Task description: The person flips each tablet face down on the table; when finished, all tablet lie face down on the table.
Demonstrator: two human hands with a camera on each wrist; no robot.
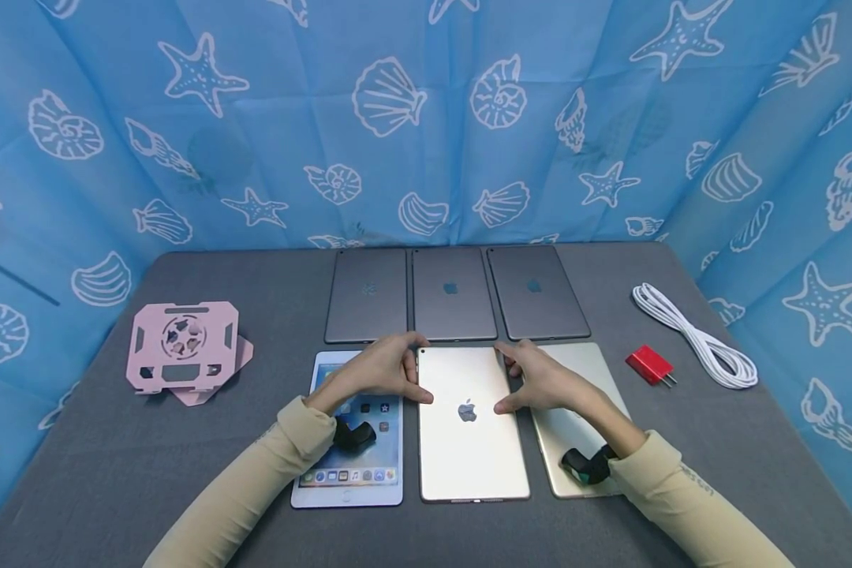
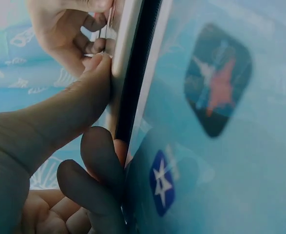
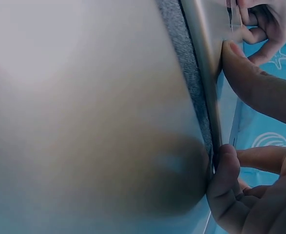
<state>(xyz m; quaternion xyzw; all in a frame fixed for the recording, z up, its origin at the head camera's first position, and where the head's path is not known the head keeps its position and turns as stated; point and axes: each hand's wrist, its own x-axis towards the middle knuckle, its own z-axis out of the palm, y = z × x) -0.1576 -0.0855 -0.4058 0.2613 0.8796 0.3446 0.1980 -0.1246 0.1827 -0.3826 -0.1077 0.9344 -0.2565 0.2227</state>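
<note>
A gold tablet (image 1: 472, 457) lies back up in the middle of the front row, its dark logo showing. My left hand (image 1: 392, 368) grips its upper left edge, thumb on the back cover and fingers curled at the side. Opposite, my right hand (image 1: 543, 379) holds the upper right edge the same way. In the left wrist view the left thumb (image 2: 91, 92) presses along the tablet's rim. Under my left wrist is a white-framed tablet (image 1: 355, 491) with its screen lit. Another gold tablet (image 1: 585, 359), back up, lies partly hidden beneath my right forearm.
Three dark grey tablets, left (image 1: 368, 296), middle (image 1: 454, 312) and right (image 1: 539, 304), lie along the back. A pink metal stand (image 1: 184, 335) sits at left. On the right are a red plug charger (image 1: 649, 364) and a coiled white cable (image 1: 703, 347). A patterned blue curtain (image 1: 454, 150) hangs behind.
</note>
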